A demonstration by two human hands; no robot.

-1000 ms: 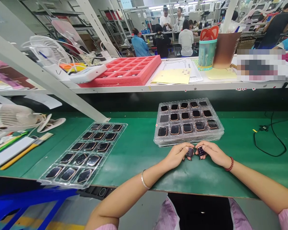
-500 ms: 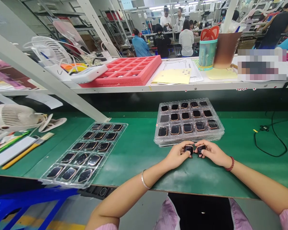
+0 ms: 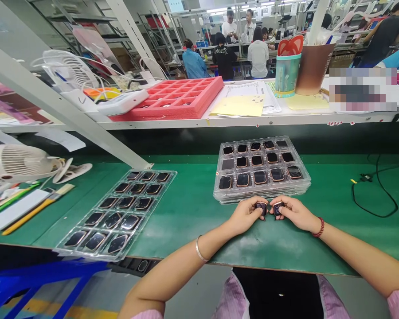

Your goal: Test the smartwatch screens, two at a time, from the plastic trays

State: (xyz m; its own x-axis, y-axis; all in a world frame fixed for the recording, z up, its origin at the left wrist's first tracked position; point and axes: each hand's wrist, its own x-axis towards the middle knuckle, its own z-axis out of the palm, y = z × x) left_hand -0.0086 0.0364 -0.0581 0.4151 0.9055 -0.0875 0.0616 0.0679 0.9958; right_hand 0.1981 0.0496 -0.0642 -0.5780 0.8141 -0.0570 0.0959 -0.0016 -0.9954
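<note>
The left hand (image 3: 246, 215) pinches a smartwatch body (image 3: 261, 208), the right hand (image 3: 295, 213) a second smartwatch body (image 3: 278, 208), just apart.

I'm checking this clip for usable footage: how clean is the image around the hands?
In the head view, the wide lens bends the white shelf edge and enlarges the left forearm; overhead light leaves glare on the clear plastic tray; the left hand and right hand look sharp; a pixelated patch hides the upper right.
</note>
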